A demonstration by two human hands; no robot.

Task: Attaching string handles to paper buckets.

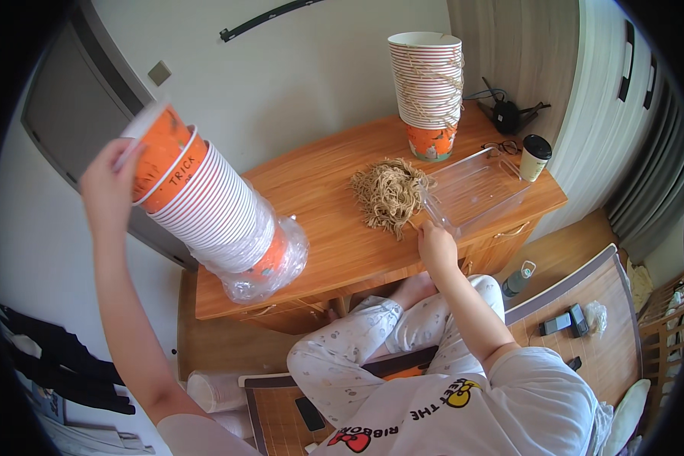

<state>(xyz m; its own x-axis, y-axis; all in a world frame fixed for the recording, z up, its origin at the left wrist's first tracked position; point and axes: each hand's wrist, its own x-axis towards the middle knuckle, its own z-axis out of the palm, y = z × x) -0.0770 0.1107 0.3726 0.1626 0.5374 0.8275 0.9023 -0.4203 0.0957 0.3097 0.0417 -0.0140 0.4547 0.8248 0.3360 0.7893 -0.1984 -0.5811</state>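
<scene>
At the left, my left hand is closed on the rim of an orange paper bucket, the top one of a tall nested stack. This bucket stands partly out of the white-rimmed stack, which tilts to the left. Clear plastic wrap hangs crumpled around the stack's lower end on the table. My right hand is closed at the near side of a tangled pile of tan twine. A bit of twine shows at its fingertips.
A second bucket stack, with twine loops down its side, stands at the back of the wooden table. Right of the pile are a clear plastic tray, a lidded cup, glasses and a black router. A bottle stands below.
</scene>
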